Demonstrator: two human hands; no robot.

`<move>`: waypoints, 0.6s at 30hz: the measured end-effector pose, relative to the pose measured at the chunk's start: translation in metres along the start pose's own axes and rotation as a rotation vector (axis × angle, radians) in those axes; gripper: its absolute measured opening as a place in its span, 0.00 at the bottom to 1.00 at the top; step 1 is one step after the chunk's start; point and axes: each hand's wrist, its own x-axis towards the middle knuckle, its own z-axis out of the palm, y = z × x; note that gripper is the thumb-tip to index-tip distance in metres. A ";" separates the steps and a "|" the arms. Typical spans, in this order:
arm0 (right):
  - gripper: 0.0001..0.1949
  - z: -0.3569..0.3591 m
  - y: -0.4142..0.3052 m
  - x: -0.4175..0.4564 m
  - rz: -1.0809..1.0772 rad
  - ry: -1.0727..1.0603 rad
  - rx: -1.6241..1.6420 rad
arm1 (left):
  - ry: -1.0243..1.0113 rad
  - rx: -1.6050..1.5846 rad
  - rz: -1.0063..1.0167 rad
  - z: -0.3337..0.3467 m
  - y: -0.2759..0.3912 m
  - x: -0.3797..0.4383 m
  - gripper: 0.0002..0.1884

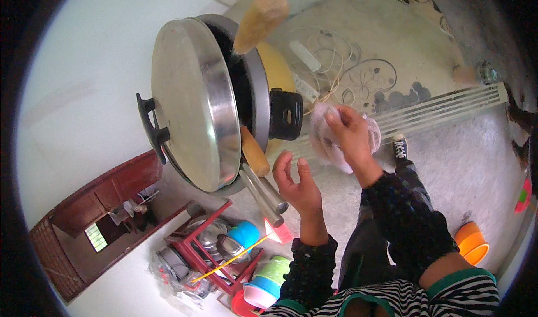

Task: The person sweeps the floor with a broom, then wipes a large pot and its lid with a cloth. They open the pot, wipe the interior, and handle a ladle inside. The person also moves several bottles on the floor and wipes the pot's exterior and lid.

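Observation:
My right hand grips a pale pinkish cloth over the edge of the counter. My left hand holds nothing; its fingers are curled and apart, close to two metal tube handles. Left of both hands, a large metal lid with a black handle partly covers a dark wok-like pan. The pan has a black side handle. One wooden handle sticks out from under the lid, and another wooden piece rises at the pan's far side.
Power strips with tangled cords lie on the patterned countertop. A slatted strip runs along its edge. Below stand a red rack with metal bowls, stacked plastic basins, and an orange basin on the floor.

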 end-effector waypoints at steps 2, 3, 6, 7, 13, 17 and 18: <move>0.11 0.028 0.018 0.009 -0.066 -0.144 0.034 | -0.043 0.233 0.220 0.007 0.002 0.010 0.15; 0.10 0.034 0.031 0.016 -0.097 -0.212 0.051 | -0.048 0.262 0.275 0.012 0.001 0.016 0.15; 0.08 0.022 0.063 -0.001 -0.278 -0.552 -0.370 | -0.071 0.359 0.361 0.027 0.009 0.033 0.16; 0.08 0.014 0.079 -0.006 -0.255 -0.449 -0.384 | -0.086 0.419 0.384 0.034 0.010 0.039 0.16; 0.12 -0.014 0.032 0.025 0.110 -0.029 0.218 | 0.034 0.774 0.587 0.051 0.001 0.053 0.19; 0.13 0.021 -0.025 0.078 -0.155 -0.338 0.417 | -0.001 0.681 0.658 0.058 -0.022 0.059 0.21; 0.14 0.034 -0.027 0.091 -0.286 -0.483 0.352 | -0.007 0.647 0.678 0.060 -0.029 0.060 0.21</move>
